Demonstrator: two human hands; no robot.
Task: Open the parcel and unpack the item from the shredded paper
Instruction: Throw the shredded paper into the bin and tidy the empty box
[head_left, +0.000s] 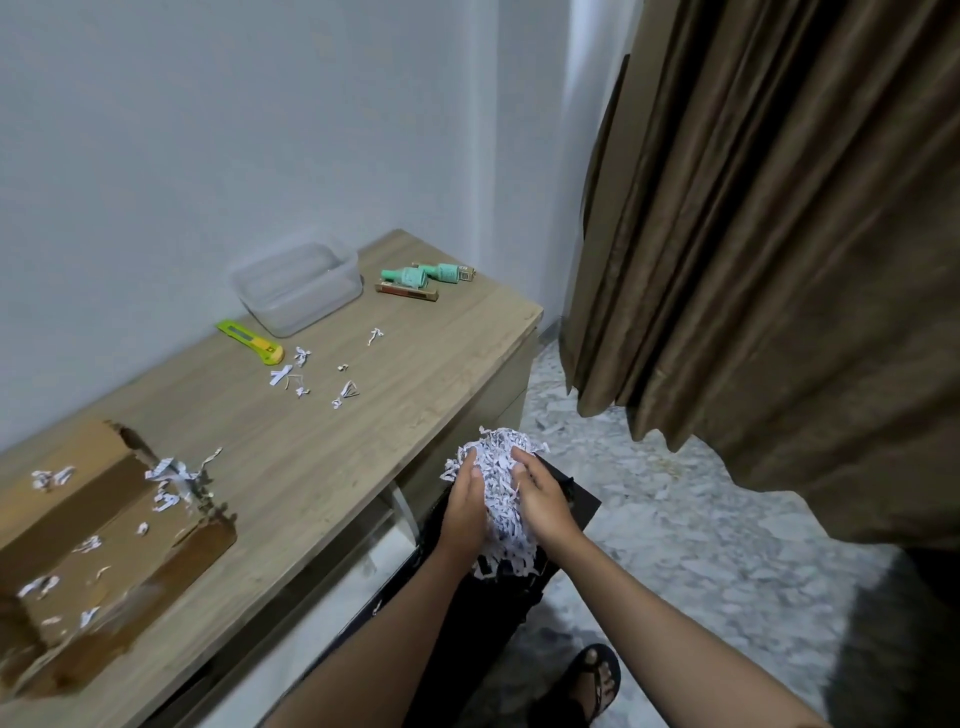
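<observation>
A big wad of white shredded paper (501, 483) is held off the table's right end, above a black bin (576, 506). My left hand (465, 501) grips its left side and my right hand (543, 496) grips its right side, fingers curled into the shreds. The opened cardboard parcel (98, 551) lies at the table's near left with torn flaps and loose paper strips on it. Two teal bottles (428, 275) and a brown box (408, 292) lie at the table's far right corner.
A wooden table (322, 441) stands against a white wall. On it are a clear plastic container (296, 286), a green-yellow utility knife (250, 341) and scattered paper scraps (311, 374). A brown curtain (779, 234) hangs at the right. My sandalled foot (595, 680) stands on the marble floor.
</observation>
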